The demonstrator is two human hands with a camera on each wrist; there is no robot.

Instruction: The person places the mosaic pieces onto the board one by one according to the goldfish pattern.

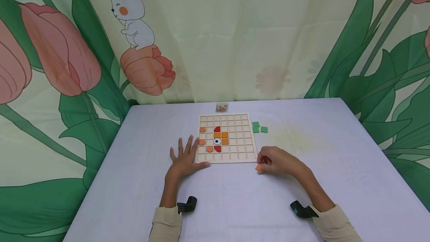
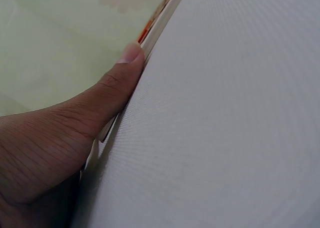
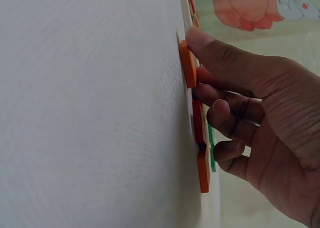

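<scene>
A pale wooden grid board (image 1: 239,152) lies on the table. My left hand (image 1: 183,161) is spread at its left side, fingers along the left edge and thumb (image 2: 117,83) against the front edge. Off the board's front right corner, my right hand (image 1: 277,161) pinches an orange tile (image 3: 188,66) between thumb and fingers. Beneath that hand lie a red tile (image 3: 198,123) and another orange tile (image 3: 203,170), hidden in the head view. On the board are orange squares (image 1: 224,138), red rounded pieces (image 1: 217,148), orange discs (image 1: 202,129) and a round eye piece (image 1: 217,141).
Several green square tiles (image 1: 264,129) lie just right of the board. A small patterned card or packet (image 1: 221,107) sits behind it near the back edge. A printed curtain (image 1: 268,40) hangs behind the white-covered table (image 1: 228,204).
</scene>
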